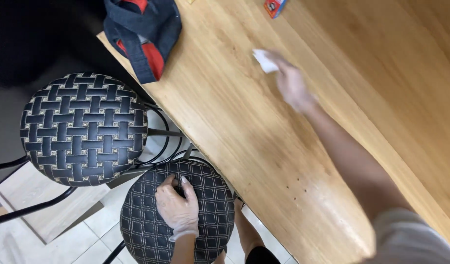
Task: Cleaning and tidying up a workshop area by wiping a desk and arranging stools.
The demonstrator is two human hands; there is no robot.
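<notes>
Reaching far out over the wooden table, the right hand pinches a small white cloth at its fingertips, pressed against or just above the tabletop; the hand is blurred, so which one cannot be told. The cloth sticks out on the left side of the hand. The bare forearm stretches back toward the near right corner, where a light sleeve shows.

The left hand wears a thin clear glove and lies flat, fingers spread a little, on the seat of a round stool with dark quilted diamond padding. This stool stands near, just beside the table's left edge.

A second round stool, with a dark woven-pattern seat, stands to the left and a bit farther off, its black metal frame just beside the first stool.

At the far left corner of the table sits a dark blue and red bag, partly hanging over the edge. A small red and blue box lies at the far edge of the view. Pale floor tiles show beneath the stools.
</notes>
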